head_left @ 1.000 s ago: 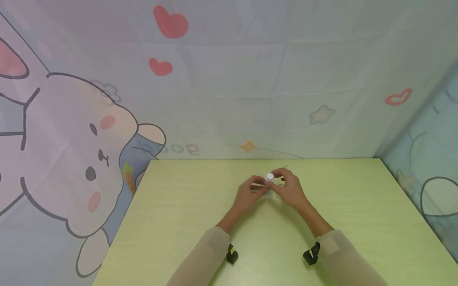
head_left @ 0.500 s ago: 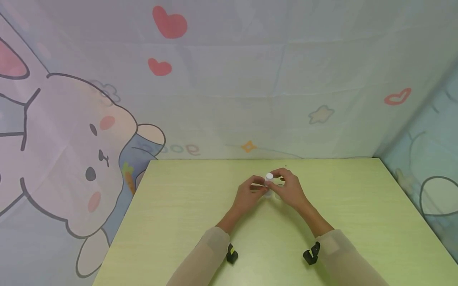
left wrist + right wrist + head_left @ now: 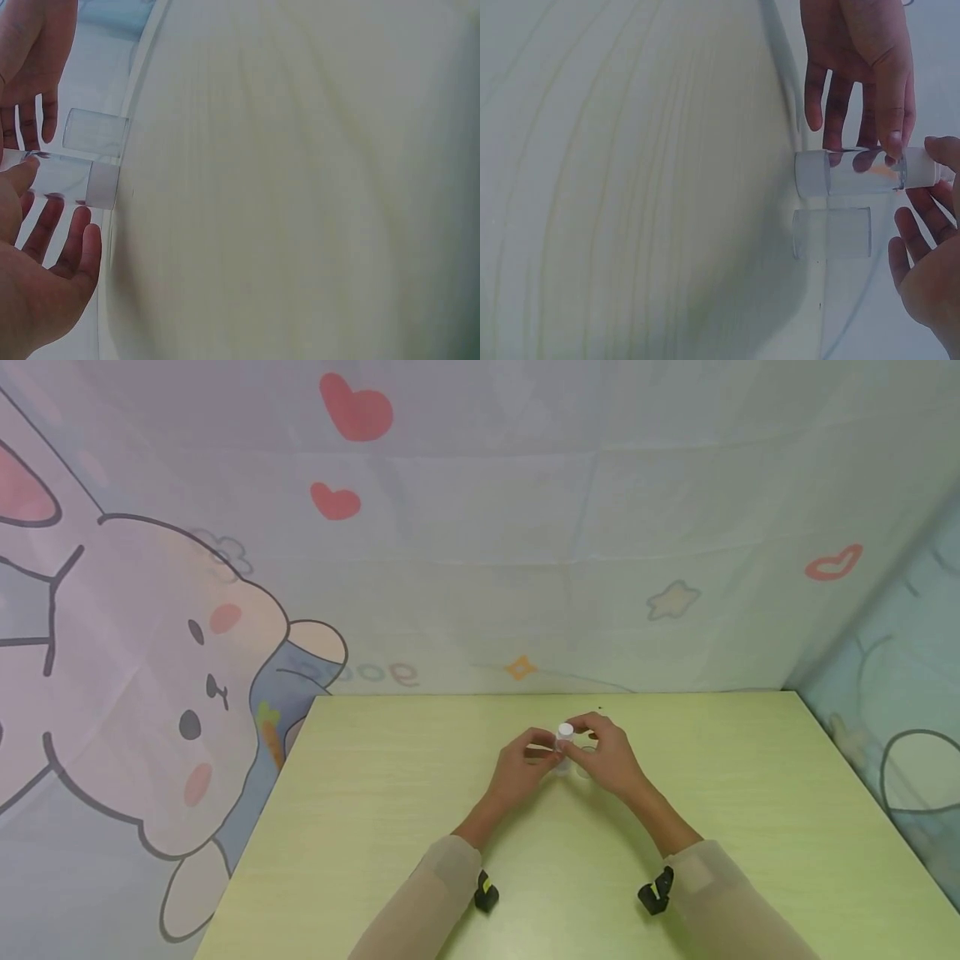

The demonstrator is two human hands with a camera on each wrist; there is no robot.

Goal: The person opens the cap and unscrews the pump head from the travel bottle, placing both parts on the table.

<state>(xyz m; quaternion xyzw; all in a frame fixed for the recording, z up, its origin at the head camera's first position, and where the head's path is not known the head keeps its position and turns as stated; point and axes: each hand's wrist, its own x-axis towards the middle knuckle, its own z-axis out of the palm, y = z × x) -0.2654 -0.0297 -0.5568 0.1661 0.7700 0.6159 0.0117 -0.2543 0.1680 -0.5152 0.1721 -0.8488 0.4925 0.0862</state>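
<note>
A small clear bottle (image 3: 847, 171) with a white base (image 3: 811, 174) and a white top (image 3: 566, 729) stands upright on the table between both hands. My left hand (image 3: 517, 770) pinches its clear body between thumb and fingers. Around the white top, my right hand (image 3: 611, 762) holds on with thumb and fingertips, best seen in the right wrist view. Just to the right of the bottle, a clear open-looking cylinder (image 3: 849, 232), like a cap, stands apart from it on the table. In the head view the right hand partly hides this cylinder (image 3: 587, 763).
The pale yellow-green table (image 3: 390, 777) reaches back to a printed cloth wall (image 3: 480, 568). Another cloth (image 3: 900, 693) hangs along the right side. A tiny dark speck (image 3: 600, 707) lies near the table's back edge. Black wrist cameras sit under both sleeves.
</note>
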